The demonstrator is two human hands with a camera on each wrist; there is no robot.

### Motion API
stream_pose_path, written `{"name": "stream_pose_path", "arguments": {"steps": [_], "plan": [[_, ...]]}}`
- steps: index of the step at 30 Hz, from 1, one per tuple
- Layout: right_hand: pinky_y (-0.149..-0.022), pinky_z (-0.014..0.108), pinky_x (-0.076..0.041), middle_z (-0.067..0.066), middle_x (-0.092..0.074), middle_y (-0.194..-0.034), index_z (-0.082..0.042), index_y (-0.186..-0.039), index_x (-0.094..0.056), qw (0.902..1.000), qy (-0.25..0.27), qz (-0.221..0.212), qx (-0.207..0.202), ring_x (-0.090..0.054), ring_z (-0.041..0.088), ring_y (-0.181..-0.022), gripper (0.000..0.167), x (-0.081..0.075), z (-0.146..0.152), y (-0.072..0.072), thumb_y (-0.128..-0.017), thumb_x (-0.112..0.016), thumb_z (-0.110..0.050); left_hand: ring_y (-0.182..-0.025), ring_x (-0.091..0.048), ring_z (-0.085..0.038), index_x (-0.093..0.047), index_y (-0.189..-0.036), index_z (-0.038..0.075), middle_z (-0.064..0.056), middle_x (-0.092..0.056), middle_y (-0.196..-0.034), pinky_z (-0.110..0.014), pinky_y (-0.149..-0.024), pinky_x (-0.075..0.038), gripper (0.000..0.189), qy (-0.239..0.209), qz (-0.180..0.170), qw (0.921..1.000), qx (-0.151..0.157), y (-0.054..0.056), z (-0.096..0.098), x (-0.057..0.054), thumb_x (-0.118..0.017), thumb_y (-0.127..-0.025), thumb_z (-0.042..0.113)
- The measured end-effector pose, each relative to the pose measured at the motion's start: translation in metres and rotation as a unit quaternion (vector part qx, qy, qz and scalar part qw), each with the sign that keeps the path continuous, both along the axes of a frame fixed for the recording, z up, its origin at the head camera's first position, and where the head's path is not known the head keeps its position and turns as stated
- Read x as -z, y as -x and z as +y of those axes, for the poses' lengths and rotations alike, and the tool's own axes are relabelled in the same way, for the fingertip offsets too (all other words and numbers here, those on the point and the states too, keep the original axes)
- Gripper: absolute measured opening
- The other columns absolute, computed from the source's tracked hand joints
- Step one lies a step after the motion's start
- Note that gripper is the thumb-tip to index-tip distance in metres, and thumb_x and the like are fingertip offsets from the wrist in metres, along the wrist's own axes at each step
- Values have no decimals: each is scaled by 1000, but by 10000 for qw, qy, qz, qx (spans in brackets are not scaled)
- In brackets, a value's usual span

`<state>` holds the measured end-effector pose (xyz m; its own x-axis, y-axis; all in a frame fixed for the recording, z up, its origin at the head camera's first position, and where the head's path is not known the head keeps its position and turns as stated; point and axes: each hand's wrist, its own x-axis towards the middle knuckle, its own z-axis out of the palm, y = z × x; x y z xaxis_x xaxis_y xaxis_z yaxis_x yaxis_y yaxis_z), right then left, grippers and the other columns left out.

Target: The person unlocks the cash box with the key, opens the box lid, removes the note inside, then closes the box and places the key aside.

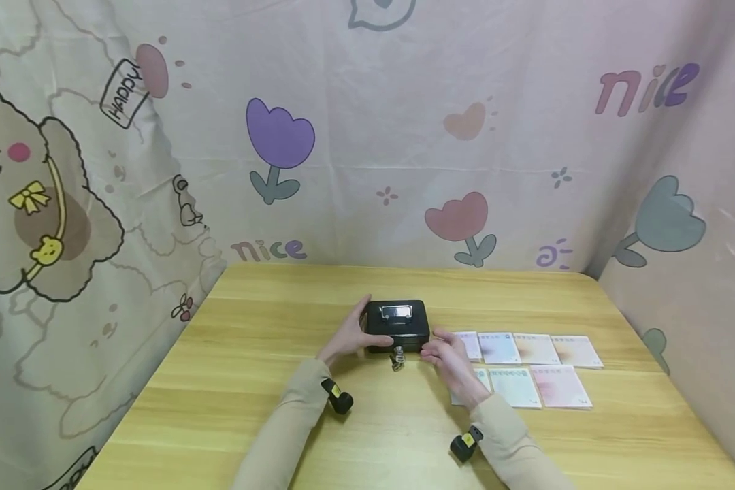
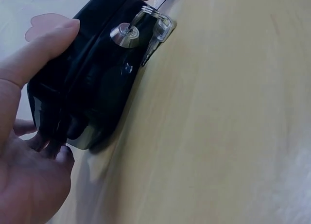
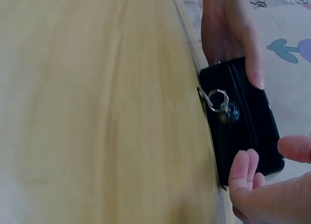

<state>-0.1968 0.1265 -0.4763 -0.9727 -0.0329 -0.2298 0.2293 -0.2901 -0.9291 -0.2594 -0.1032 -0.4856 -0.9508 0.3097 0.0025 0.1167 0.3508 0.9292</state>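
Observation:
A black cash box (image 1: 373,327) stands on the table, its lid down and a silver handle (image 1: 395,312) on top. A key in the front lock (image 2: 125,35) carries a ring with another key (image 2: 163,30) hanging from it. My left hand (image 1: 350,335) grips the box's left end, thumb along the lid's front edge and fingers round the side. At the front right corner, my right hand (image 1: 452,361) has its fingers loosely bent, fingertips right by the box, thumb apart from them.
Two rows of pastel paper slips, such as a blue one (image 1: 499,348) and a pink one (image 1: 560,386), lie to the right of the box, partly behind my right hand. The wooden table (image 1: 233,340) meets a printed cloth (image 1: 355,136) at the back and sides.

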Motion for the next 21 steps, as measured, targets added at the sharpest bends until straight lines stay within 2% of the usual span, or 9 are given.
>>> {"name": "stream_pose_path", "arguments": {"steps": [9, 16, 21], "plan": [[-80, 28, -59, 16, -63, -99, 19, -145, -21, 9992, -320, -157, -204, -63, 17, -81, 70, 4, -2, -10, -86, -57, 10, -153, -25, -42, -14, -162, 10, -21, -18, -168, -57, -126, -23, 119, -674, -194, 9975, 36, 1, 2, 2, -90, -71, 16], [-78, 25, -61, 17, -64, -101, 22, -140, -28, 9965, -406, -167, -709, -65, 16, -81, 60, 8, -8, -14, -90, -57, 8, -143, -43, -41, -11, -162, 10, -23, -33, -161, -55, -123, -32, 117, -953, -352, 9948, -66, 2, 4, 4, -88, -74, 13], [-75, 24, -62, 23, -65, -106, 22, -136, -35, 9941, -636, -118, -866, -66, 17, -79, 54, 10, -12, -13, -91, -59, 7, -146, -40, -39, -11, -162, 10, -21, -30, -164, -54, -126, -27, 118, -987, -346, 9943, -187, 1, 6, 6, -89, -73, 14]]}}
